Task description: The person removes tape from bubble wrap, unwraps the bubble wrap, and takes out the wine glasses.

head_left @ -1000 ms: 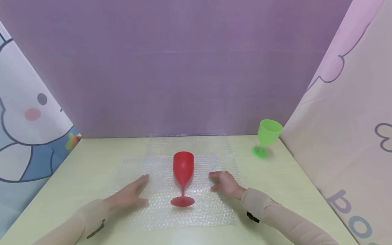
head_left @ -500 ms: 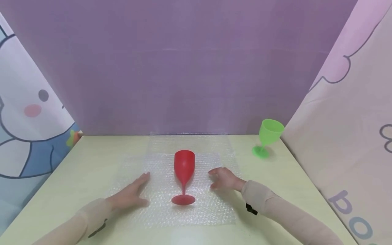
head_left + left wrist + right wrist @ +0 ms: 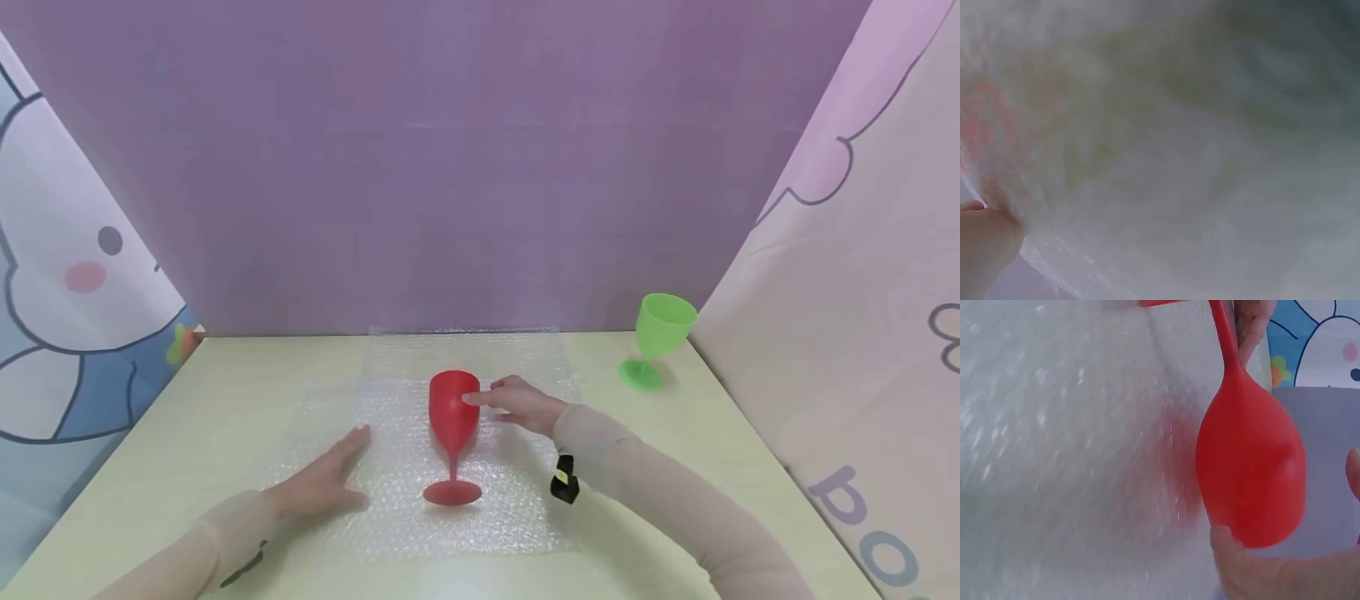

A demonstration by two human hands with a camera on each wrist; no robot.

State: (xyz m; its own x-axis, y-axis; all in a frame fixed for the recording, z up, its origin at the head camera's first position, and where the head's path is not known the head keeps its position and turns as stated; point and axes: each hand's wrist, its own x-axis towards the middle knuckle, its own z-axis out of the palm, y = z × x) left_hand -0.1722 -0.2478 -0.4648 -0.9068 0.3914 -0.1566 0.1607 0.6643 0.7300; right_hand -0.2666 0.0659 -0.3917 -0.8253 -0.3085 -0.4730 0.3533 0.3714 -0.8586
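A red plastic goblet lies on its side over a sheet of bubble wrap, with its foot nearest the person. My right hand is at the bowl's right side, a straight finger overlapping it. In the right wrist view one fingertip meets the bowl's rim while another finger stays apart at the right edge. My left hand rests at the wrap's left part, thumb and fingers spread. Blurry wrap fills most of the left wrist view, with part of the hand at lower left.
A green goblet stands upright at the table's back right. A second bubble wrap sheet reaches the purple back wall. Printed cloth panels border the pale table on both sides.
My right hand has moved left and slightly away from the person, from the wrap's right side to the red goblet's bowl. The left hand and the goblets have stayed in place.
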